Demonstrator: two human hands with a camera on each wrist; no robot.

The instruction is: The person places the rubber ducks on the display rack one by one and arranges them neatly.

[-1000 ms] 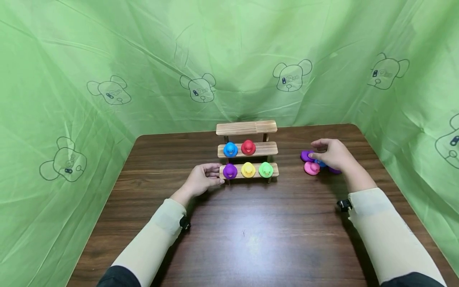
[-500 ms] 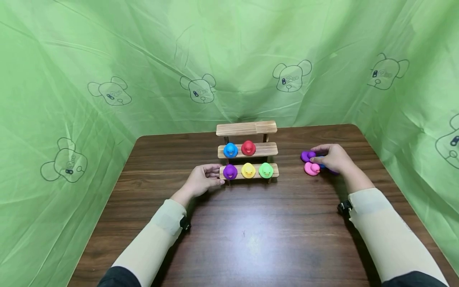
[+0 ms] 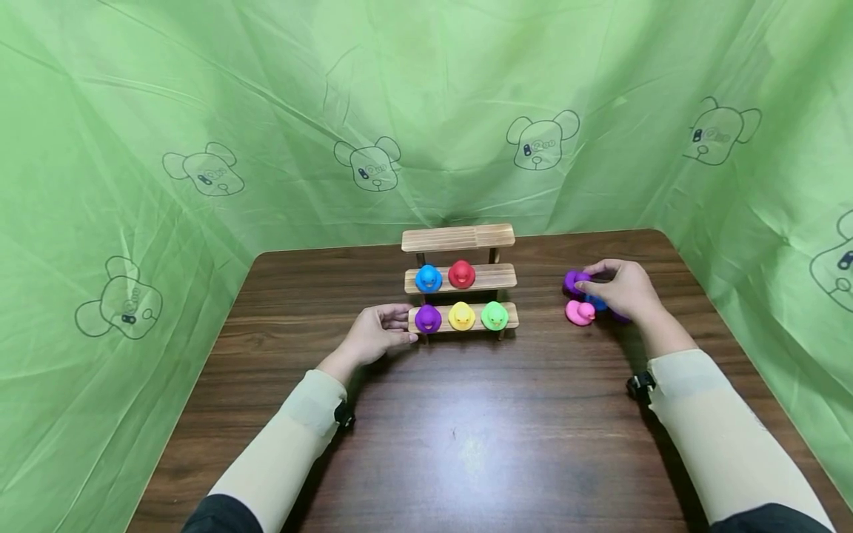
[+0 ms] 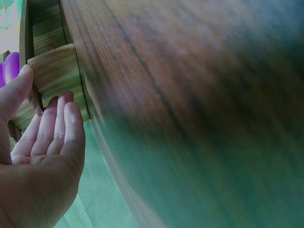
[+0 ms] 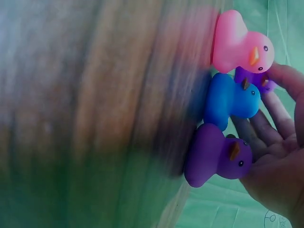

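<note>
My left hand [image 3: 373, 335] holds the left end of a small three-tier wooden stand [image 3: 457, 237], thumb in front and fingers behind. In the left wrist view the thumb [image 4: 19, 88] lies at the edge of the wood. On its bottom tier sit a purple duck [image 3: 428, 319], a yellow duck [image 3: 461, 316] and a green duck [image 3: 494, 316]; a blue duck [image 3: 429, 278] and a red duck [image 3: 461, 274] sit on the middle tier. My right hand [image 3: 623, 289] pinches another purple rubber duck [image 3: 574, 281], partly hidden behind other ducks in the right wrist view.
Beside my right hand on the brown table [image 3: 426, 429] stand a pink duck [image 3: 580, 313], a blue duck [image 5: 230, 100] and a purple duck [image 5: 213, 154], the last two mostly covered by the hand in the head view. Green cloth [image 3: 453, 89] hangs around the table.
My right hand came down onto the far purple duck, took it between thumb and fingers and shifted it slightly away and to the right. My left hand stayed at the stand.
</note>
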